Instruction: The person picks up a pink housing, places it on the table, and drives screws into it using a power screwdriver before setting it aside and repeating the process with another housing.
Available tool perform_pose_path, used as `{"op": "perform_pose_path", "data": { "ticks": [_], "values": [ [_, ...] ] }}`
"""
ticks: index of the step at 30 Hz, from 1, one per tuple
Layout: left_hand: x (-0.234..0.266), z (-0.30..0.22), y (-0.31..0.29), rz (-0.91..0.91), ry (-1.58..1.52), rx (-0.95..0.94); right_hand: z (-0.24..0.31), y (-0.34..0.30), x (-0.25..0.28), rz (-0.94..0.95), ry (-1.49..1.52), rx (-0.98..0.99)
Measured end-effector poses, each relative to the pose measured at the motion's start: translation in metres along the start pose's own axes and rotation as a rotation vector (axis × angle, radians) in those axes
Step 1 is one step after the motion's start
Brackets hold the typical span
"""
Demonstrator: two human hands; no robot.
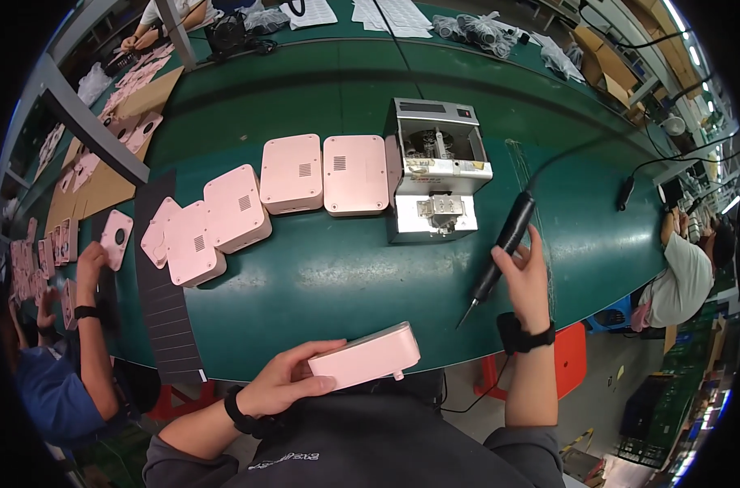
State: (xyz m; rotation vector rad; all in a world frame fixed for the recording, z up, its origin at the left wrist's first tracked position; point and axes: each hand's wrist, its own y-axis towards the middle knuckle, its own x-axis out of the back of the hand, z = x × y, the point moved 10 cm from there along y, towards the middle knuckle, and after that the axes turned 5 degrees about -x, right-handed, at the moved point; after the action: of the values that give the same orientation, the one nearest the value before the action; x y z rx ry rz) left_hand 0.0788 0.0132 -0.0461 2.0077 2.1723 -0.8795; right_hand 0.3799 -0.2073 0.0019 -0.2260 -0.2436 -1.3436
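My left hand (287, 376) grips a pale pink plastic housing (370, 358) by its left end, above the table's near edge. The housing is tilted on its side, and a small peg sticks out at its lower right corner. In my right hand (528, 285) is a black electric screwdriver (512, 226), its thin bit slanting down to the left above the green mat. Its cord runs up to the right. Beyond my hands stands a grey and silver screw feeder (436, 171). Left of it, several pink housings (355, 172) lie in a curving row, with screw holes and vent slots showing.
Green matting (305, 301) covers the table. A dark strip (170, 325) crosses it at left, where a co-worker's hand (91, 260) holds a flat pink part (117, 240). Another black screwdriver (626, 193) lies at right. A red stool (570, 358) stands below the edge.
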Motion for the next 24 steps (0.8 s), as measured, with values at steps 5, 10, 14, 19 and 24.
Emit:
{"op": "perform_pose_path", "data": {
  "ticks": [5, 10, 14, 19, 24],
  "values": [
    [-0.020, 0.023, 0.016, 0.034, -0.612, -0.040, 0.034, -0.090, -0.025, 0.076, -0.302, 0.229],
    [-0.053, 0.029, 0.044, 0.159, -0.917, 0.005, -0.037, -0.151, -0.092, 0.405, 0.323, -0.263],
    [-0.050, 0.053, 0.048, 0.292, -0.043, 0.070, -0.048, -0.144, -0.100, 0.477, 0.229, -0.434],
    [-0.025, 0.054, 0.051, 0.121, 0.148, 0.076, -0.032, -0.138, -0.095, 0.499, 0.020, -0.307],
    [-0.012, 0.034, 0.030, 0.199, 0.612, 0.040, -0.052, -0.123, -0.097, 0.491, -0.126, -0.520]
  ]
}}
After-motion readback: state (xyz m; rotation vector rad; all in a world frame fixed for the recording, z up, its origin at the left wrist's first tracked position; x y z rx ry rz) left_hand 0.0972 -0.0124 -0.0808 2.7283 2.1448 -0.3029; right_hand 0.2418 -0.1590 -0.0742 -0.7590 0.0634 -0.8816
